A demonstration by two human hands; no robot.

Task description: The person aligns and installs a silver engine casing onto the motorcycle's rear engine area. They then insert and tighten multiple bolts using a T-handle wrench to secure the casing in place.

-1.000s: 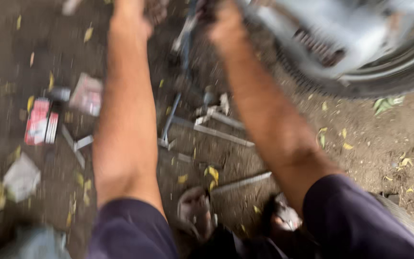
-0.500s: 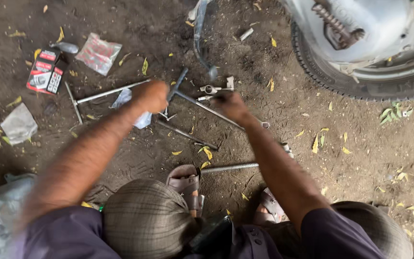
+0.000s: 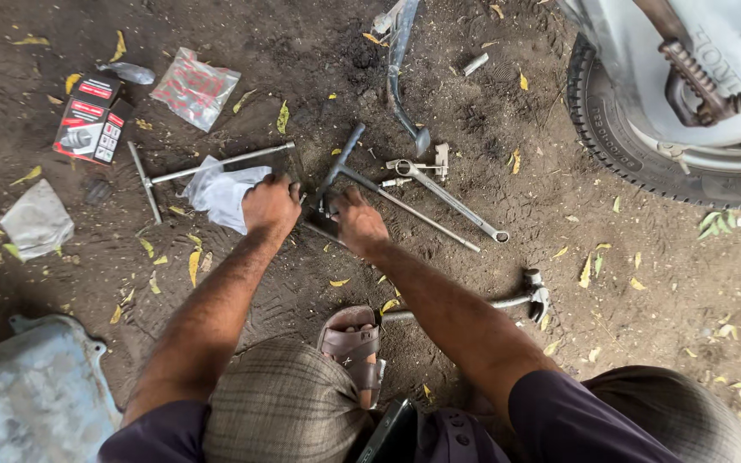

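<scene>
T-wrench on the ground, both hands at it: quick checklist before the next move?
1. Left hand on a tool: cannot tell; it rests by the white rag, grip hidden.
2. Right hand on the T-wrench: cannot tell; it lies at the wrench's near end, fingers hidden.
3. Spare tools within reach: ok; long T-bar, ring spanner and hammer lie on the dirt.
4. Footing: ok; sandal flat on the ground.
5. Clearance from the tyre: ok; both hands well apart from it.
</scene>
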